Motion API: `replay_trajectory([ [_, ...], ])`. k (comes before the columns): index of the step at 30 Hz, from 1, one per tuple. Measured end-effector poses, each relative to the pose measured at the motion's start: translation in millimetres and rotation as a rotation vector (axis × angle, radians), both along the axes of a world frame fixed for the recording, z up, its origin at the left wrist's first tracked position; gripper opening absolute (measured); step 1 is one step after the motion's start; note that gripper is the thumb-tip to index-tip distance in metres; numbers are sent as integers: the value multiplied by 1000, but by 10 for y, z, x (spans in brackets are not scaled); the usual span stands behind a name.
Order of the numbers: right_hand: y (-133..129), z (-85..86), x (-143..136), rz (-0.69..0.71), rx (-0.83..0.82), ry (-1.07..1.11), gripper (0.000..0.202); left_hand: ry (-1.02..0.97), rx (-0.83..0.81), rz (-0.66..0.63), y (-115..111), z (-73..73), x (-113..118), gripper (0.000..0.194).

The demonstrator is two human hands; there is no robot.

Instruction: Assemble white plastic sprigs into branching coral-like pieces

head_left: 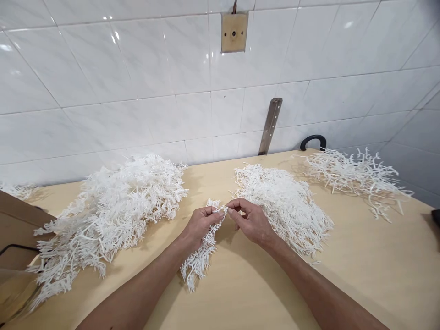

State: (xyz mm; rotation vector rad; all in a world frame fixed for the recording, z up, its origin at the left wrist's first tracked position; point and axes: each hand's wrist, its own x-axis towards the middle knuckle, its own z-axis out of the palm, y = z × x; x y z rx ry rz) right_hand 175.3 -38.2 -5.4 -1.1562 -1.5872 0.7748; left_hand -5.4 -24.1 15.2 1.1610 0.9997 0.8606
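Note:
My left hand (202, 224) is closed round a white branched plastic strand (201, 261), whose bristly lower part hangs down beneath the wrist. At the strand's upper end, my right hand (252, 222) pinches a tip between thumb and forefinger, and the two hands almost meet there. Whether a piece has come loose in that pinch is too small to tell. Just beyond my right hand lies a heap of short white pieces (285, 201). A larger heap of white branched strands (127, 206) spreads out to my left.
Thin, bare white stems (357, 176) lie tangled at the far right of the wooden table (371, 266). A cardboard box (20, 229) stands at the left edge. Behind are a metal bracket (270, 126), a black curved handle (313, 137) and the tiled wall (137, 59).

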Motion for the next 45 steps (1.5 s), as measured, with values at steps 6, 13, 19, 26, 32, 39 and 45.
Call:
replay_trajectory([
  [6, 3, -13, -2, 10, 14, 3, 22, 9, 19, 39, -14, -1, 15, 47],
  [13, -13, -28, -14, -23, 39, -8, 23, 24, 54, 50, -24, -49, 37, 44],
  [19, 5, -70, -8, -65, 6, -15, 28, 14, 86, 95, -46, -25, 75, 42],
  [26, 2, -64, -44, -71, -45, -14, 33, 86, 103, 71, -81, -17, 82, 40],
  [32, 37, -136, -10, 2, -206, 55, 38, 118, 114, 60, -65, -17, 94, 36],
  [39, 48, -111, -10, 50, -310, 171, 42, 116, 118, 65, -63, -22, 86, 38],
  [45, 30, -62, -34, 28, -318, 230, 43, 114, 127, 77, -72, -11, 82, 38],
])
